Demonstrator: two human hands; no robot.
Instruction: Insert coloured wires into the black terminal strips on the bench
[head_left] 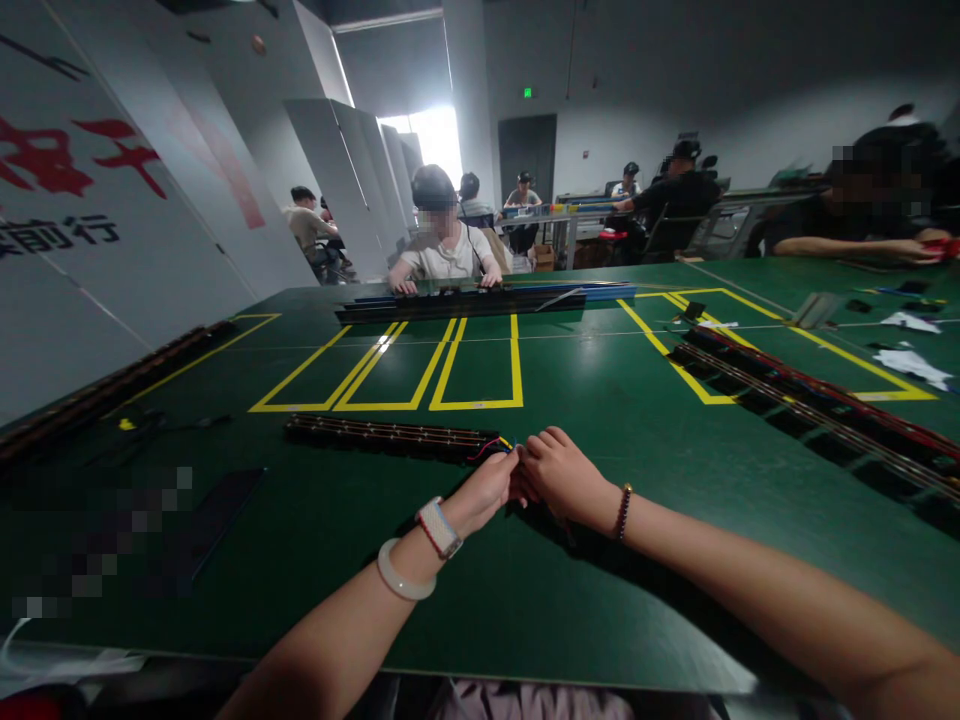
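A long black strip with thin rods along it (382, 433) lies on the green table in front of me. Coloured wires (491, 447), among them red, yellow and blue, come out of its right end. My left hand (491, 490) is closed on these wires, thumb and fingers pinched together. Right beside it, my right hand (562, 475) is closed too, its fingers meeting the left fingertips. Whatever lies inside the right fingers is hidden. The two hands touch or nearly touch just above the table.
Yellow tape outlines (476, 405) mark the green table (600, 620). More long dark strips (825, 410) lie at the right, with another (112, 385) along the left edge. A dark flat object (225, 520) rests at left. Across the table a person (450, 250) handles long black and blue bars (480, 302).
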